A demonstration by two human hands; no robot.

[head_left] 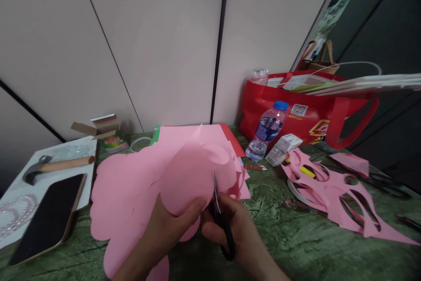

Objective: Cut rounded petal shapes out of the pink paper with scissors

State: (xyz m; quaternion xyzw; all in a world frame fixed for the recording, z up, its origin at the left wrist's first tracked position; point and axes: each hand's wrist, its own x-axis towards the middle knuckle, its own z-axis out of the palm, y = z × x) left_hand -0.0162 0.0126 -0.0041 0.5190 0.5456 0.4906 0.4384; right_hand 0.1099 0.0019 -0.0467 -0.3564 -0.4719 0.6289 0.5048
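My left hand [174, 224] grips a rounded piece of pink paper [187, 180], its thumb lying over the lower edge. Black-handled scissors [225, 232] are held in my right hand [238, 228], the fingers closed around the handles. Their blades point up and away from me at the right edge of the paper piece. Below and to the left spreads a large scalloped pink paper shape [121, 193]. Behind my hands lie stacked pink sheets [184, 134], with a red sheet [232, 138] and a green edge showing under them.
Cut pink paper scraps [348, 197] lie at the right. A water bottle [268, 129], a small white carton [283, 148] and a red bag [292, 108] stand behind. On the left are a hammer [62, 165], a phone [51, 215] and an opened box [112, 140].
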